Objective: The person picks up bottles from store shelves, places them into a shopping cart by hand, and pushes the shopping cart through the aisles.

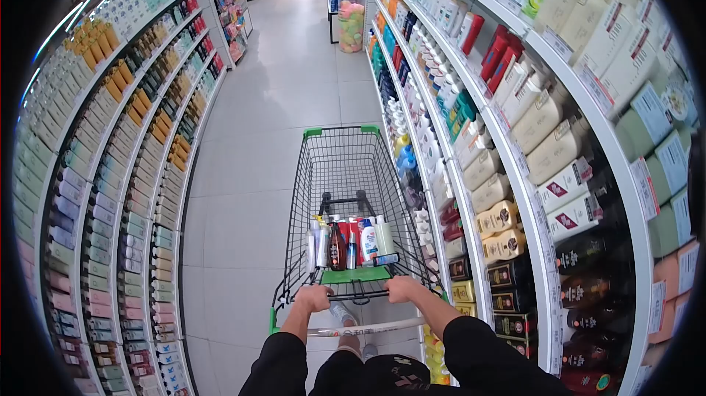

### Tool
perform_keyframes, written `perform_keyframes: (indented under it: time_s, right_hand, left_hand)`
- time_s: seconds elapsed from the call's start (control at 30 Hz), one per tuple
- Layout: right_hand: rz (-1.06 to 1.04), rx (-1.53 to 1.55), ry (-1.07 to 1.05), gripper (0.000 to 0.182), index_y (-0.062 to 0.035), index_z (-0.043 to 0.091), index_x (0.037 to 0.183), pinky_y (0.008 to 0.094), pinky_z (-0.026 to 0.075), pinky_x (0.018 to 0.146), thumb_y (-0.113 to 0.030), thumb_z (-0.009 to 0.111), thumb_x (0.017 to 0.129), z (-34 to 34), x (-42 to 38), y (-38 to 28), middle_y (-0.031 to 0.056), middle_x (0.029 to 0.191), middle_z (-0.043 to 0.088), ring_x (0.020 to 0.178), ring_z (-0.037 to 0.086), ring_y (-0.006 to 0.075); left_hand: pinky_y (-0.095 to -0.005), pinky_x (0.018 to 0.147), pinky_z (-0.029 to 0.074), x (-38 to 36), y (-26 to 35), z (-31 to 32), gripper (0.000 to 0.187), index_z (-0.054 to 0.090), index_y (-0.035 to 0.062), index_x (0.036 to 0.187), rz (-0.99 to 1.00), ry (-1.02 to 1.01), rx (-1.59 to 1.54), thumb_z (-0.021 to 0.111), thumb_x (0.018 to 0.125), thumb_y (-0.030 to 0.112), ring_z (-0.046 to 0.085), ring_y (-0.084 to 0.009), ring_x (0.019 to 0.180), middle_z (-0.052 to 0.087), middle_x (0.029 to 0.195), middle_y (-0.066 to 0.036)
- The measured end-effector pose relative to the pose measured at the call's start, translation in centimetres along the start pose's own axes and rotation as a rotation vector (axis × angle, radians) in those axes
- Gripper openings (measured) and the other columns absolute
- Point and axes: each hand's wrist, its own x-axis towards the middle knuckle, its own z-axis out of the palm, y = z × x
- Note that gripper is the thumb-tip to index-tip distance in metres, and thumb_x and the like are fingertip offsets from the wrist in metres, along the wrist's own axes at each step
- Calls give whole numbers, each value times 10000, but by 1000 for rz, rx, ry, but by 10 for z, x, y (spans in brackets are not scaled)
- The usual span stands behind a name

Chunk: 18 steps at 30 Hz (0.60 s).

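A black wire shopping cart [301, 175] with green corner caps stands in front of me. My left hand [315, 298] is closed around the rear top edge of its basket, left of the green flap [357, 275]. On the right side of that flap, my right hand [404, 289] grips the same edge. The cart's pale push bar [364, 330] lies nearer to my body, below both hands. Bottles stand together at the basket's near end, among them a brown bottle [337, 247] and a white bottle with a blue label [368, 240]. A dark tube [384, 258] lies on its side.
Shelves of bottles [140, 205] line the left side. On the right, close to the cart, rise shelves [507, 138] of bottles and boxes. A tiled aisle floor [250, 124] runs ahead, with a clear bin of colourful balls [351, 25] at the far right.
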Motion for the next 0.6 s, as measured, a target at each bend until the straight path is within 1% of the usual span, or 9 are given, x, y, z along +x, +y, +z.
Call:
perform_keyframes:
  time_s: [0.1,0.13,0.23,0.27,0.37,0.6]
  right_hand:
    - [21,7,-27,425,-119,707,1110,475,535,893,-190,582,709,-19,0,-2,183,1086,700,1032,668,345]
    - [-4,-13,-27,358,-115,700,1079,473,540,842,-215,568,761,-20,2,0,163,1043,706,992,665,365]
    - [-5,3,-28,348,-115,699,1071,472,536,840,-226,573,766,-19,16,10,164,1032,706,987,664,364]
    - [-15,15,-8,334,-111,698,1057,473,531,833,-232,577,771,-19,19,12,169,1005,706,974,664,366]
    - [-31,-5,-8,308,-104,695,1033,475,528,827,-235,575,781,-21,30,18,168,986,708,961,664,369]
    - [-12,-10,3,279,-102,692,1003,493,524,810,-251,574,799,-35,48,23,167,980,706,954,663,372]
  left_hand:
    - [-411,988,499,8,-2,-13,550,647,271,1280,1,-30,-32,540,741,249,628,-295,1151,666,1228,-137]
    - [-408,979,501,12,-5,-16,549,645,260,1283,8,-49,-24,543,743,251,632,-296,1143,663,1235,-139]
    - [-412,969,505,24,-8,-21,549,646,247,1282,21,-64,-33,541,743,246,637,-298,1135,665,1231,-138]
    - [-416,963,507,29,-12,-19,545,645,243,1282,27,-62,-34,539,747,246,635,-294,1139,671,1219,-132]
    - [-422,961,508,30,-12,-34,542,645,248,1282,41,-70,-29,540,750,247,635,-289,1140,676,1211,-124]
    - [-424,961,506,45,-17,-57,547,641,242,1286,41,-62,-35,542,749,240,632,-283,1145,672,1223,-117]
